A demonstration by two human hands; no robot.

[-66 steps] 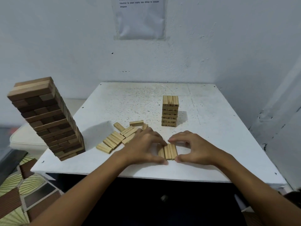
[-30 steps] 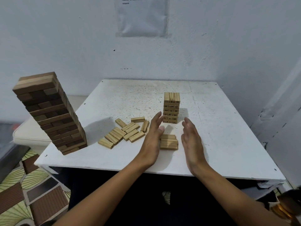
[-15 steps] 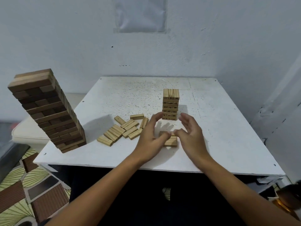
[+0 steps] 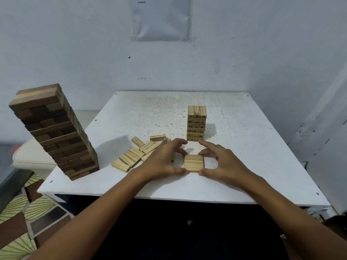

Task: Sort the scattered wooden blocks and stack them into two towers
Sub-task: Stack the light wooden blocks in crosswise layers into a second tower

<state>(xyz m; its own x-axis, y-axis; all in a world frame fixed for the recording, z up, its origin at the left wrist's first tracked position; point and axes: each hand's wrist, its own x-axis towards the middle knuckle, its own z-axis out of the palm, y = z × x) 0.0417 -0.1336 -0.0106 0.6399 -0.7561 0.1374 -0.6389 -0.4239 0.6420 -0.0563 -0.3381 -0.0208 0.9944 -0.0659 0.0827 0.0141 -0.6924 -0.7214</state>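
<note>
While the left hand (image 4: pixel 163 162) and right hand (image 4: pixel 223 162) pinch a small set of blocks (image 4: pixel 194 163) between curled fingers on the desk (image 4: pixel 244 147), just before the short tower (image 4: pixel 196 123), uneven squeeze could scatter them during lifting

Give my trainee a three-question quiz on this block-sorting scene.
1. True or false: the dark tower is taller than the light tower.
2. The loose light blocks lie on which side of the light tower? A) its left B) its right
3. Fill in: the left hand and right hand flank a small bundle of ___.

Key: 1 true; 2 A; 3 blocks.
</note>
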